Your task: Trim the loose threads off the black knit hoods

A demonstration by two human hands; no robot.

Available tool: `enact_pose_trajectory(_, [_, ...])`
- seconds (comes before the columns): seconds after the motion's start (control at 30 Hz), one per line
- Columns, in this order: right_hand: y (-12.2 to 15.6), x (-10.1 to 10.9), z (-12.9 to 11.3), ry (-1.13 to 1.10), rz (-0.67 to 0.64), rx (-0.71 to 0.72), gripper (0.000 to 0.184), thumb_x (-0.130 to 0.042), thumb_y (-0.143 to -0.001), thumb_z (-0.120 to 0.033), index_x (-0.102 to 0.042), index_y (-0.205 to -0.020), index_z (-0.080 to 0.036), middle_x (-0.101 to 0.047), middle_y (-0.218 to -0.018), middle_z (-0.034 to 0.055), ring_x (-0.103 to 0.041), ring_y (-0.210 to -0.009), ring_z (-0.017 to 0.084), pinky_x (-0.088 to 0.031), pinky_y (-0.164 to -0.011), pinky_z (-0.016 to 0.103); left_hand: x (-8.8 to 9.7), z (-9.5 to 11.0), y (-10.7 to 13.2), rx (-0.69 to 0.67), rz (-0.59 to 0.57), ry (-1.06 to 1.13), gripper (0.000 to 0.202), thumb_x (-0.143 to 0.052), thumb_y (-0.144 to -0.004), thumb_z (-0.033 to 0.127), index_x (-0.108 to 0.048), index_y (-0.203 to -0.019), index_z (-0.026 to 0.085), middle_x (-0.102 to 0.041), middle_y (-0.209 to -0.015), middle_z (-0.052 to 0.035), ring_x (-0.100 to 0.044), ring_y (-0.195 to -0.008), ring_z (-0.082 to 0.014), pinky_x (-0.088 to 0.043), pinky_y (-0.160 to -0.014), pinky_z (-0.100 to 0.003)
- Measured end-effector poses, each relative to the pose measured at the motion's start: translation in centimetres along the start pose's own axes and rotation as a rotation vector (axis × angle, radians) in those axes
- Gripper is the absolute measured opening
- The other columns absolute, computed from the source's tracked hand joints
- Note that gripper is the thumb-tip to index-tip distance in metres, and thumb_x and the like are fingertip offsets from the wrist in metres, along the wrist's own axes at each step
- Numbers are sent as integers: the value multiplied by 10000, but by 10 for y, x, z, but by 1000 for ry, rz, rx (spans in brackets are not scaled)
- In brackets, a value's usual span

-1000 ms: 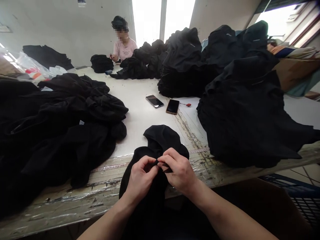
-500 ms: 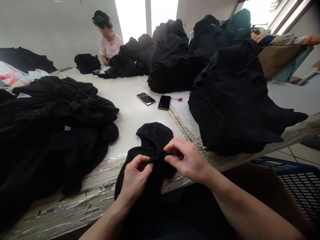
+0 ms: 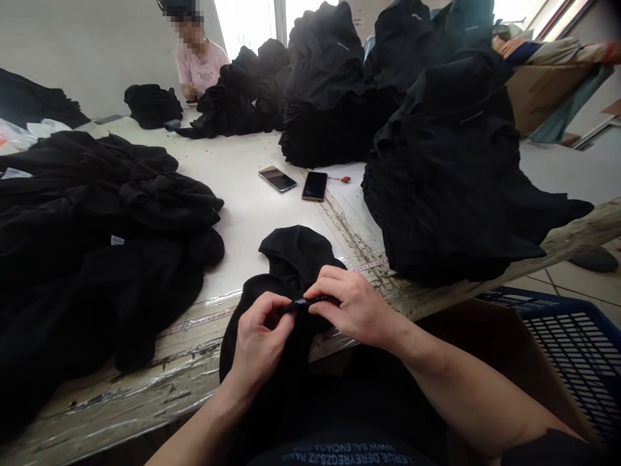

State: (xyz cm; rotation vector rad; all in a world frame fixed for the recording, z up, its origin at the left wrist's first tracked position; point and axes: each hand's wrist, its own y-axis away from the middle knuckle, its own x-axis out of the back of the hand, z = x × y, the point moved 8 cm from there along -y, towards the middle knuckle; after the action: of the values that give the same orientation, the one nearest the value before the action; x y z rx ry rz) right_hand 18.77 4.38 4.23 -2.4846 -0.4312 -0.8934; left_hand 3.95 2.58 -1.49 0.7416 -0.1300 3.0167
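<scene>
A black hooded garment [image 3: 295, 252] lies across the table's near edge and hangs down towards my lap, with its hood pointing away from me. Between my hands runs a short black cord or strip [image 3: 308, 301] with a lighter glint at its middle. My left hand [image 3: 259, 340] pinches one end of it, and my right hand [image 3: 352, 307] pinches the other. Both hands rest against the garment's neck area. The strip's exact attachment is hidden by my fingers.
Large heaps of black garments [image 3: 97, 252] [image 3: 451, 175] flank me on the white table [image 3: 252, 239]. Two smartphones [image 3: 277, 179] [image 3: 314, 186] lie ahead. A co-worker [image 3: 198, 71] sits at the far end. A blue plastic crate [image 3: 567, 349] and cardboard box [image 3: 485, 349] stand low at right.
My right hand has come back in from the right and closed on the strip beside my left hand. The view has tilted and shifted, so the table objects sit higher in the frame.
</scene>
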Motion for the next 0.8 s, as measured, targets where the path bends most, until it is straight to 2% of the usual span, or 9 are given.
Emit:
enact_pose_trajectory(0.13, [2,26,9,-119,206,-64,97,-663,-769,-132,-694,-838,-192,-606,-769,12,-569,-708,137,-457,-636,265,0,-8,4,46,-6,29,87,-577,-825,274,-614,-831,195,-601,-727,13,-538,-642,-127,-417,-591,-229])
enact_pose_trajectory(0.3, [3,51,36,-231,364,-154,93,-677,-767,-210,-684,-856,-184,-619,-780,23,-568,-698,150,-467,-617,289,12,7,11,-215,-187,-21,166,-484,-857,158,-620,-937,210,-629,-1006,-37,-600,-863,-152,-463,-755,-250])
enact_pose_trajectory(0.37, [-2,63,56,-303,443,-238,183,-703,-745,-264,-674,-901,-173,-617,-749,19,-554,-643,138,-457,-564,276,36,8,9,-226,-126,-59,194,-467,-872,165,-631,-959,224,-631,-1016,-35,-609,-780,-130,-470,-717,-240])
enact_pose_trajectory(0.47, [-23,72,83,-362,548,-316,273,-702,-731,-326,-645,-936,-155,-584,-685,-2,-489,-533,103,-410,-477,244,76,-2,-3,-86,138,-115,145,-530,-861,238,-649,-945,232,-630,-767,-2,-590,-626,-123,-454,-610,-226])
enact_pose_trajectory(0.53, [-48,65,93,-300,548,-313,300,-672,-746,-347,-625,-967,-149,-609,-781,20,-498,-554,98,-432,-506,246,79,-8,-14,-35,217,-140,180,-571,-837,277,-648,-993,231,-637,-767,-5,-588,-594,-130,-447,-579,-232])
enact_pose_trajectory(0.57, [-62,56,95,-235,509,-307,333,-666,-747,-355,-614,-1005,-150,-623,-878,42,-525,-600,105,-456,-550,255,70,-10,-21,-39,199,-148,234,-585,-822,280,-637,-1045,232,-655,-880,-23,-582,-570,-123,-450,-571,-240])
enact_pose_trajectory(0.67, [-97,12,101,-36,314,-307,440,-758,-641,-307,-620,-1039,-177,-616,-1032,62,-569,-724,129,-473,-669,266,27,-19,-42,-101,-31,-200,400,-621,-764,229,-594,-1163,229,-592,-1172,-80,-567,-542,-109,-466,-583,-269])
enact_pose_trajectory(0.73, [-108,-12,104,-4,223,-301,340,-819,-527,-204,-660,-827,-183,-636,-873,26,-564,-690,132,-458,-658,254,13,-19,-51,-166,-171,-270,298,-610,-763,215,-653,-1057,220,-632,-1043,-68,-593,-620,-147,-470,-625,-279])
enact_pose_trajectory(0.8, [-110,-18,104,-14,198,-285,218,-809,-535,-166,-613,-629,-176,-606,-698,-3,-551,-644,130,-442,-633,245,35,-6,-55,-257,-97,-313,150,-584,-796,242,-692,-898,224,-645,-862,-43,-603,-721,-178,-465,-682,-282])
